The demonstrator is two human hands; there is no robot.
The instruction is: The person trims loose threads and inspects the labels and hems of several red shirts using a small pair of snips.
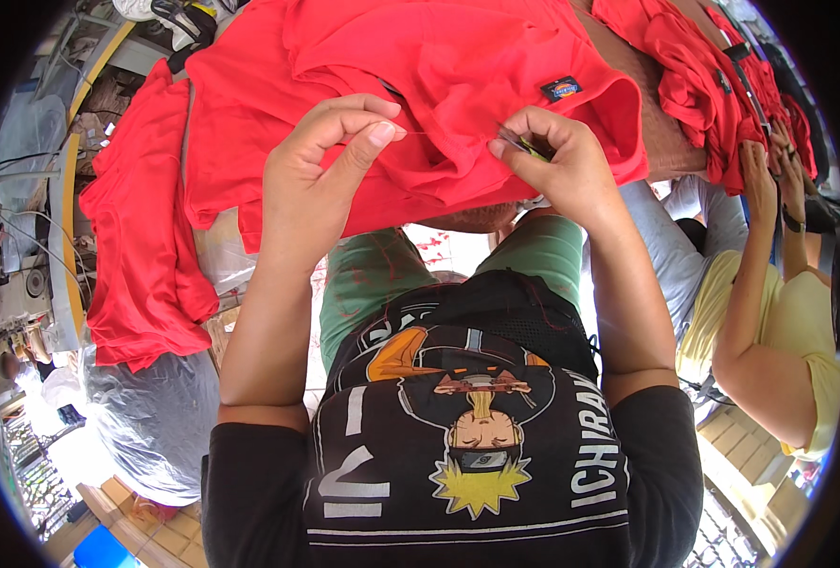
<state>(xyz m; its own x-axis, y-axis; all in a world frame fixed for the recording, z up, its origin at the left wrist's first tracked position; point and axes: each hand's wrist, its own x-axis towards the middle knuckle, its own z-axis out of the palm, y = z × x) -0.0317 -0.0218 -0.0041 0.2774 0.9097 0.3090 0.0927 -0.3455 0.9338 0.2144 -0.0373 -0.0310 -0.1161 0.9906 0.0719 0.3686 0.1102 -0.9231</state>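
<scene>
A red garment (pixel 240 142) is spread over the surface before me, with a small dark label (pixel 561 89) near its right edge. Above it, my left hand (pixel 330 156) has thumb and forefinger pinched on a fine thread (pixel 416 133), which runs a short way toward the right and is hard to follow. Closed in my right hand (pixel 562 161) is a small pair of thread snips (pixel 530 147); a dark metal tip and a yellow-green part show, while the fingers hide the rest. A gap separates the two hands, and both are above the cloth.
Another red garment (pixel 141 227) hangs down at the left, above grey plastic sheeting (pixel 160 417). A cluttered bench with a yellow edge (pixel 70 227) stands beyond it. Close on my right, a co-worker's hands (pixel 761 180) touch more red cloth (pixel 695 85).
</scene>
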